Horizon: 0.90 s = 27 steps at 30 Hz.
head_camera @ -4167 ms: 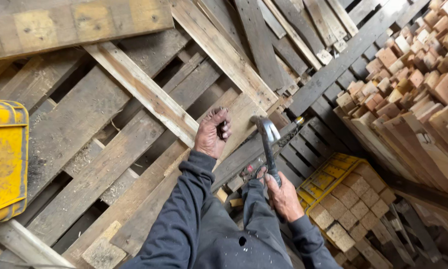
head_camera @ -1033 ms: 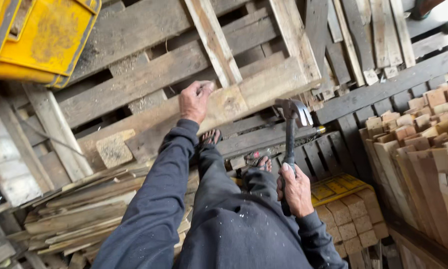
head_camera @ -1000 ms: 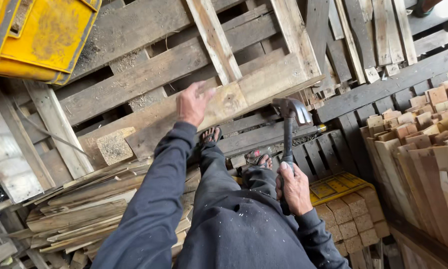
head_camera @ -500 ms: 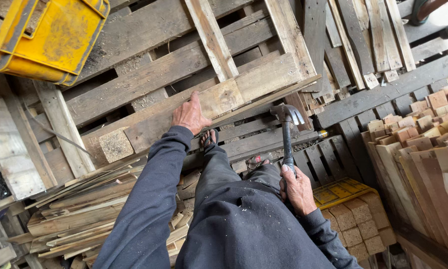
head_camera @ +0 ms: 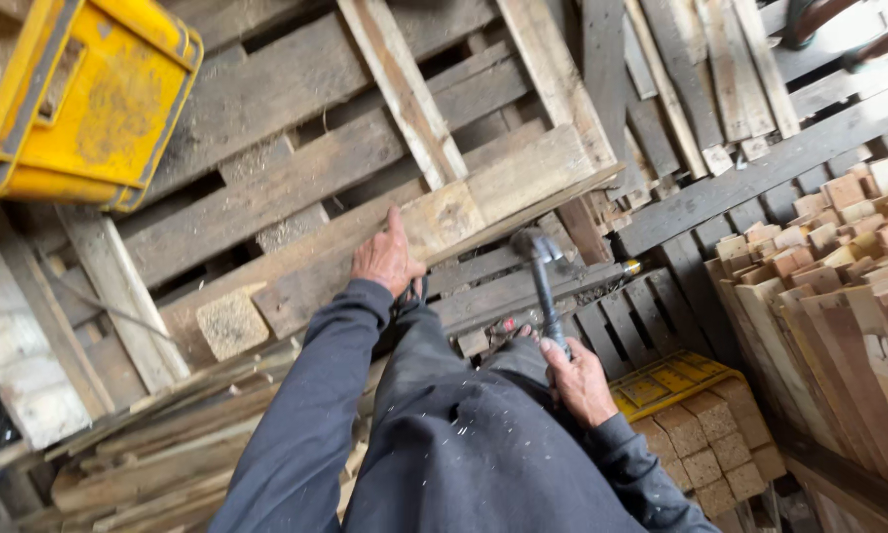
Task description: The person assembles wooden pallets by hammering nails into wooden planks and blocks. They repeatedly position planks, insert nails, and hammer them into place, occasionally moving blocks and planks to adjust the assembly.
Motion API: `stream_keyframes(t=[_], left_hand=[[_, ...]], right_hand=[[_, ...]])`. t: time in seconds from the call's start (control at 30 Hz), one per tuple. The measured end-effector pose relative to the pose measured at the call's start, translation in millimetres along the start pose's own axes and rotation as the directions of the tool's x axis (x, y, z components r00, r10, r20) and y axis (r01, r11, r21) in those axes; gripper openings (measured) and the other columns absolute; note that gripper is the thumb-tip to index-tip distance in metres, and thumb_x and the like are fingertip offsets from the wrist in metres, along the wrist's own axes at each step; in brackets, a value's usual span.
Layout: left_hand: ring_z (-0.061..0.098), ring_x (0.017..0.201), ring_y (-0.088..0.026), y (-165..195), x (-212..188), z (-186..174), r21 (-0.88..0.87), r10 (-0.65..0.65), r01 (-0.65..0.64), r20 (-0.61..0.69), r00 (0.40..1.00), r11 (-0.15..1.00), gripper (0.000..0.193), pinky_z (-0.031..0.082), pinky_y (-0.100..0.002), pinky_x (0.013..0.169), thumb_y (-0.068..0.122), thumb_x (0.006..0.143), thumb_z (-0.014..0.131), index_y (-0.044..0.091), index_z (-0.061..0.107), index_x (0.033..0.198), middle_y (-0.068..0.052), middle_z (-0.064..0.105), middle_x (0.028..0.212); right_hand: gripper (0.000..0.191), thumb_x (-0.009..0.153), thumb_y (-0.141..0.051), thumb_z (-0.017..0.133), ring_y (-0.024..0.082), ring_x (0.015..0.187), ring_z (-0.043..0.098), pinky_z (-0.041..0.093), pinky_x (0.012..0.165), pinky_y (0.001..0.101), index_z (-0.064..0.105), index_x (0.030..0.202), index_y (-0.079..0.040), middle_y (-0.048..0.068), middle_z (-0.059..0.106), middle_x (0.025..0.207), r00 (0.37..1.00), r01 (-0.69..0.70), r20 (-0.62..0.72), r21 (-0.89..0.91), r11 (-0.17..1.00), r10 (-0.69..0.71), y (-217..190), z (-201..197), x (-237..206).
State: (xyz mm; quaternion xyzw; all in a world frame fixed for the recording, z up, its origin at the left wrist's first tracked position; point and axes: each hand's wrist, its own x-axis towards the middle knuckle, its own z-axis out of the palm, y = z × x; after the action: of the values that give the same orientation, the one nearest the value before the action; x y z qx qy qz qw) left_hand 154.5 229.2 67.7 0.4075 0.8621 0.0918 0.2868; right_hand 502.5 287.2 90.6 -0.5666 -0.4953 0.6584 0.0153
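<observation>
Our left hand (head_camera: 387,259) presses flat and open on the pallet board (head_camera: 365,247), while our right hand (head_camera: 580,380) grips the hammer (head_camera: 546,286), head just beside that board. The board looks still attached, so the prying is mostly ahead of us.

Bystanders around the yellow plastic crate (head_camera: 79,94)

The yellow plastic crate sits tilted on weathered planks at upper left. Well to its right, past the grey wooden slats (head_camera: 720,79), stacked pale cut wooden blocks (head_camera: 839,227) pile up. Far below and right of the crate, a second yellow bin filled with small chipboard blocks (head_camera: 701,424) stands. Directly below it lie loose thin wooden strips (head_camera: 138,444).
</observation>
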Motion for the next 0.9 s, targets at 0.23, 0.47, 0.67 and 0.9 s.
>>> stream_keyframes(t=[0.23,0.47,0.67,0.9], left_hand=[[0.073,0.077,-0.04,-16.8,-7.6,-8.5,0.23,0.038,-0.038,0.001,0.999,0.972,0.127,0.059,-0.047,0.067,0.056,0.072,0.087,-0.011,0.019,0.156,-0.026,0.072,0.089],[0.072,0.073,-0.03,-29.7,11.8,-26.7,0.322,0.054,-0.123,0.214,0.975,0.939,0.122,0.058,-0.042,0.065,0.074,0.065,0.082,-0.004,0.039,0.147,-0.017,0.072,0.081],[0.073,0.068,-0.03,-11.3,10.4,-14.3,0.248,0.054,-0.103,0.196,0.979,0.963,0.13,0.059,-0.039,0.06,0.065,0.07,0.083,-0.014,0.023,0.153,-0.02,0.071,0.079],[0.075,0.073,-0.034,-4.1,13.2,-2.2,0.227,0.064,-0.102,0.17,0.983,0.968,0.11,0.062,-0.039,0.064,0.04,0.076,0.081,-0.022,0.026,0.147,-0.026,0.073,0.085]], right_hand=[[0.045,0.097,-0.043,0.069,0.014,0.05,0.048,0.04,0.045,0.0332,0.057,0.095,0.0,0.003,0.049,0.062,0.998,0.063,0.027,-0.094,0.994,-0.061,8.2,22.3,0.2],[0.036,0.081,-0.036,0.075,0.031,0.061,0.065,0.053,0.064,0.0448,0.065,0.098,-0.005,0.018,0.063,0.068,0.981,0.172,0.057,-0.694,0.7,-0.184,22.1,24.5,-7.2],[0.035,0.079,-0.035,0.075,0.032,0.073,0.07,0.055,0.065,0.0456,0.066,0.1,-0.009,0.012,0.069,0.087,0.925,0.378,0.288,-0.758,0.531,-0.248,2.8,58.1,4.1],[0.033,0.081,-0.033,0.074,0.034,0.079,0.068,0.055,0.064,0.0465,0.063,0.101,-0.009,0.011,0.066,0.09,0.867,0.483,0.333,-0.743,0.463,-0.37,-24.3,94.9,24.2]])
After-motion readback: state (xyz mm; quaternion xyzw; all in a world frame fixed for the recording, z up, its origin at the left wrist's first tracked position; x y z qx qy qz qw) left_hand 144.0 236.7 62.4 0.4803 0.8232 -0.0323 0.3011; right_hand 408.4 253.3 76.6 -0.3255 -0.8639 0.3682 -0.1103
